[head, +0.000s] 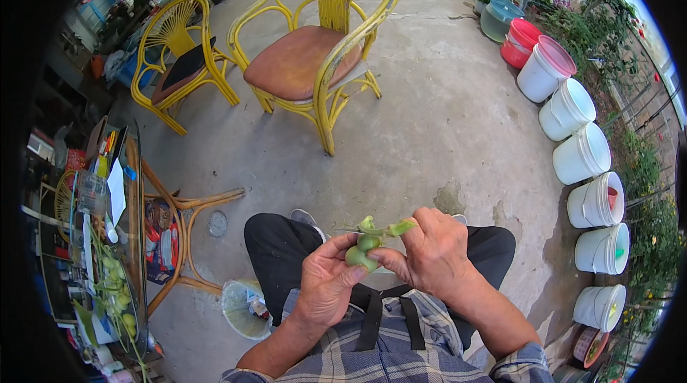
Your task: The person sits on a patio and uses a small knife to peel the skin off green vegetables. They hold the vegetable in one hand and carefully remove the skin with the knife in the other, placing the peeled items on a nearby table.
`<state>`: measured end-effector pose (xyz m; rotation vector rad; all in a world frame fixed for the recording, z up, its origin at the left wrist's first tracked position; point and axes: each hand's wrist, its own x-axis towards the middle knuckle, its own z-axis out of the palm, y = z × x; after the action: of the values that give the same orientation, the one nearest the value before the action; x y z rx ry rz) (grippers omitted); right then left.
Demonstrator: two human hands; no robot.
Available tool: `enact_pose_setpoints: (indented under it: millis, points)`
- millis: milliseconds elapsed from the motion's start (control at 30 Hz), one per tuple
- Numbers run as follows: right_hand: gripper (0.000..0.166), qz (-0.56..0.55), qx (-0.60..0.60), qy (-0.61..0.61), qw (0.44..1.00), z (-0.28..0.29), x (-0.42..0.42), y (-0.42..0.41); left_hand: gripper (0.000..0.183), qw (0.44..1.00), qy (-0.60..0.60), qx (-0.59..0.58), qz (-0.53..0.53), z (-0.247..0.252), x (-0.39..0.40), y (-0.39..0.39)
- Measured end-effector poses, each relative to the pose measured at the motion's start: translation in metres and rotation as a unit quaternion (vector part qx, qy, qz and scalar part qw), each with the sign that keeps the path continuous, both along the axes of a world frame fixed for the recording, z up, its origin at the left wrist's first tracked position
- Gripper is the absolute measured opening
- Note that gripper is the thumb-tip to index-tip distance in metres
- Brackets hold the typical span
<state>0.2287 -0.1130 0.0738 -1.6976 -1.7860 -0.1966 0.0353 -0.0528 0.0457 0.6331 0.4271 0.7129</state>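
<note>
A small two-lobed green gourd (360,258) is held low over my lap. My left hand (330,281) grips its lower lobe between thumb and fingers. My right hand (437,249) is closed at the gourd's upper end, its thumb against the lower lobe. A thin blade edge (348,231) lies across the top of the gourd. Pale green curled pieces (368,223) rise above it. Another green piece (401,228) sits at my right fingertips; whether it is a handle or plant matter, I cannot tell. Most of the cutting tool is hidden.
At left, a glass-topped rattan table (138,254) bears several green gourds on vines (122,297). A lined waste bin (236,310) stands by my left leg. Yellow rattan chairs (306,61) are ahead. White buckets (582,155) line the right side beside plants.
</note>
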Motion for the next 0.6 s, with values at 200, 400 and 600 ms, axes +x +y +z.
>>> enact_pose_setpoints:
  millis: [200,400,600]
  points:
    - [0.046,0.010,-0.029,0.013,0.999,0.003,0.001,-0.001,0.045,1.000,0.012,0.026,0.005,-0.003,-0.004,0.002]
    - [0.039,0.029,-0.005,0.008,1.000,-0.010,-0.002,-0.002,0.042,0.999,0.023,0.034,0.027,-0.006,-0.003,0.001]
    - [0.039,0.049,0.003,-0.027,0.998,-0.012,-0.004,0.000,0.043,0.999,0.019,-0.010,0.024,-0.006,0.001,0.002]
